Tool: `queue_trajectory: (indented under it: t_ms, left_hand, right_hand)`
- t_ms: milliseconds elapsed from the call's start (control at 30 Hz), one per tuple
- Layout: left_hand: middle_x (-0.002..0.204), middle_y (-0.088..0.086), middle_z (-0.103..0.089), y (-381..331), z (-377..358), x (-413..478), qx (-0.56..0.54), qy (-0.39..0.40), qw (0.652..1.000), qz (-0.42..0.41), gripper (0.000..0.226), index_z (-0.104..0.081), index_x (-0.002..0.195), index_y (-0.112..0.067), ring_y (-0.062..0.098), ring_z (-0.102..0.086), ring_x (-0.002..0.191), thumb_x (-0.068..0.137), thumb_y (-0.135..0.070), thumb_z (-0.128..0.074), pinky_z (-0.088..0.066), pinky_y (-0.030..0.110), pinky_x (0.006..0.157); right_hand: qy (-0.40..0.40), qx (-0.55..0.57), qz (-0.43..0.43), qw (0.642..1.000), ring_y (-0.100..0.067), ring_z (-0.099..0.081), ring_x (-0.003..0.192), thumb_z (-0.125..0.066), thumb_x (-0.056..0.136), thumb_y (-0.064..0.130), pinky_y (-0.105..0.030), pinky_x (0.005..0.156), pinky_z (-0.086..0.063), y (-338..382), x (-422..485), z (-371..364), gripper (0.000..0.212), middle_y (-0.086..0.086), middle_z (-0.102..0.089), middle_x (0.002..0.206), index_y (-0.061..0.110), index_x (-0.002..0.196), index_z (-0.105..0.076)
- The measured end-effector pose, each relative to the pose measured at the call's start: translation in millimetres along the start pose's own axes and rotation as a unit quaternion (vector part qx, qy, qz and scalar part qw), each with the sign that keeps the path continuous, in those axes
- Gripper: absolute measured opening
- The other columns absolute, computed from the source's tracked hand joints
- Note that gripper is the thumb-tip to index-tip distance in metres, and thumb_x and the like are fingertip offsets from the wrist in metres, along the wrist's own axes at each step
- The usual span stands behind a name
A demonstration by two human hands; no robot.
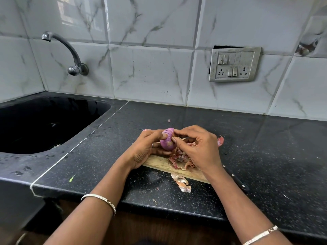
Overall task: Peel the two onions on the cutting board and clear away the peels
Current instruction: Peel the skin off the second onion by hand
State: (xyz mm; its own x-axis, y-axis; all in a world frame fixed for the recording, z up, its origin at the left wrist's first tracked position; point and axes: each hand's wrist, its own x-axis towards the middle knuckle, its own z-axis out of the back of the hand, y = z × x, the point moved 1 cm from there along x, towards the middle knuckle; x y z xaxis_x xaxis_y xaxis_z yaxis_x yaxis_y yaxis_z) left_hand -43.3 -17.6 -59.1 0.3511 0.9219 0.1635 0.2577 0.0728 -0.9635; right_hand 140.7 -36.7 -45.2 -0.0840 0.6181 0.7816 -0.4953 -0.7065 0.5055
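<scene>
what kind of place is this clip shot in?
Most likely a home kitchen: a black sink under a wall tap, marble-look wall tiles, and a wooden cutting board with onion peels, over which the left hand holds a red onion while the right hand picks at it.

Black speckled counter (265, 156) under my hands

A wooden cutting board (159, 163) lies flat on the counter directly beneath my left hand (146, 149) and right hand (198, 147), with its near edge running under both wrists. Just on my side of the board, between my forearms, lies a curled pale strip of peel (182, 183). A reddish peel scrap (220, 141) sits just beyond my right hand's knuckles. A dark handle with pale rivets (237, 180) pokes out from under my right wrist. Past my fingertips, toward the wall, there is a tiny pink bit (169, 120). Well to the left of my left forearm, a green fleck (71, 178) lies near the counter's front edge, and farther left the black sink (99, 121) is sunk into the top.
</scene>
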Motion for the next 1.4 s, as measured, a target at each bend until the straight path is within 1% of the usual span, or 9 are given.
queue_trajectory:
  t_ms: [333, 567, 700, 867, 967, 1067, 1133, 1200, 1400]
  left_hand:
    - [0.105, 0.021, -0.075, -2, -3, -4, 0.015, 0.012, 1.0, -0.003, 0.029, -0.079, 0.107, -0.008, 0.028, -0.074, 0.091, 0.09, -0.02, -0.059, -0.063, 0.03, 0.074]
    - [0.1, 0.015, -0.076, -4, -5, -5, 0.031, 0.013, 0.999, -0.003, 0.027, -0.081, 0.101, -0.012, 0.022, -0.074, 0.085, 0.101, -0.011, -0.054, -0.063, 0.03, 0.075]
    - [0.103, 0.022, -0.075, -4, -3, -5, 0.02, 0.012, 1.0, -0.003, 0.029, -0.079, 0.106, -0.007, 0.028, -0.074, 0.089, 0.091, -0.021, -0.059, -0.063, 0.032, 0.076]
    - [0.109, 0.029, -0.073, -1, 0, -2, 0.021, 0.0, 1.0, -0.003, 0.038, -0.075, 0.111, 0.001, 0.036, -0.072, 0.095, 0.087, -0.022, -0.056, -0.064, 0.039, 0.078]
    - [0.108, 0.032, -0.072, 1, 1, 0, 0.007, -0.01, 1.0, 0.003, 0.044, -0.072, 0.112, 0.005, 0.038, -0.071, 0.094, 0.084, -0.024, -0.055, -0.064, 0.043, 0.079]
    - [0.109, 0.033, -0.071, 1, 1, 0, 0.001, -0.007, 1.0, 0.004, 0.049, -0.071, 0.114, 0.006, 0.035, -0.072, 0.092, 0.081, -0.027, -0.058, -0.063, 0.039, 0.076]
    - [0.11, 0.032, -0.071, 1, 1, 0, 0.003, -0.004, 1.0, -0.001, 0.052, -0.072, 0.114, 0.004, 0.032, -0.072, 0.09, 0.077, -0.031, -0.062, -0.063, 0.039, 0.076]
    - [0.111, 0.033, -0.07, 1, 2, 1, 0.006, -0.002, 1.0, -0.005, 0.058, -0.071, 0.115, 0.004, 0.03, -0.072, 0.089, 0.073, -0.035, -0.063, -0.063, 0.041, 0.079]
    - [0.113, 0.034, -0.069, 2, 3, 0, 0.035, -0.002, 0.999, -0.006, 0.061, -0.07, 0.116, 0.005, 0.034, -0.071, 0.092, 0.073, -0.037, -0.062, -0.061, 0.047, 0.086]
  right_hand:
    - [-0.025, -0.078, 0.068, 0.994, -0.009, -0.065, 0.073, -0.081, 0.083, 0.01, -0.029, 0.066, -0.055, 5, -6, -2, 0.003, 0.002, -0.07, 0.081, 0.01, 0.085, -0.079]
    - [-0.059, -0.201, 0.1, 0.973, -0.011, -0.054, 0.065, -0.079, 0.079, 0.004, -0.013, 0.064, -0.035, 9, -6, -11, 0.013, 0.0, -0.062, 0.075, 0.008, 0.076, -0.067]
    - [-0.065, -0.192, 0.066, 0.977, -0.009, -0.053, 0.065, -0.076, 0.082, 0.006, -0.005, 0.065, -0.035, 8, -7, -11, 0.01, 0.001, -0.062, 0.078, 0.009, 0.08, -0.067]
    - [-0.048, -0.188, -0.008, 0.981, -0.009, -0.056, 0.073, -0.069, 0.083, 0.002, -0.028, 0.066, -0.052, 2, -5, -7, 0.011, 0.003, -0.063, 0.083, 0.011, 0.086, -0.066]
    - [-0.031, -0.168, 0.003, 0.985, -0.009, -0.06, 0.078, -0.062, 0.082, -0.005, -0.028, 0.068, -0.052, 5, -5, -5, 0.02, 0.004, -0.067, 0.085, 0.012, 0.09, -0.067]
    - [-0.021, -0.16, 0.031, 0.986, -0.009, -0.062, 0.08, -0.063, 0.086, 0.007, -0.029, 0.069, -0.052, 10, -6, -5, 0.012, 0.007, -0.069, 0.083, 0.016, 0.089, -0.07]
    - [-0.019, -0.14, 0.029, 0.99, -0.009, -0.064, 0.084, -0.069, 0.089, 0.019, -0.027, 0.074, -0.053, 12, -6, -5, 0.006, 0.007, -0.07, 0.088, 0.016, 0.094, -0.071]
    - [-0.017, -0.11, 0.013, 0.994, -0.006, -0.065, 0.087, -0.074, 0.089, 0.026, -0.022, 0.078, -0.053, 11, -5, -6, 0.016, 0.008, -0.07, 0.092, 0.016, 0.101, -0.072]
    - [-0.001, -0.038, -0.032, 0.999, 0.0, -0.068, 0.097, -0.079, 0.087, 0.027, -0.01, 0.085, -0.05, 8, -4, -6, 0.028, 0.009, -0.075, 0.104, 0.017, 0.113, -0.077]
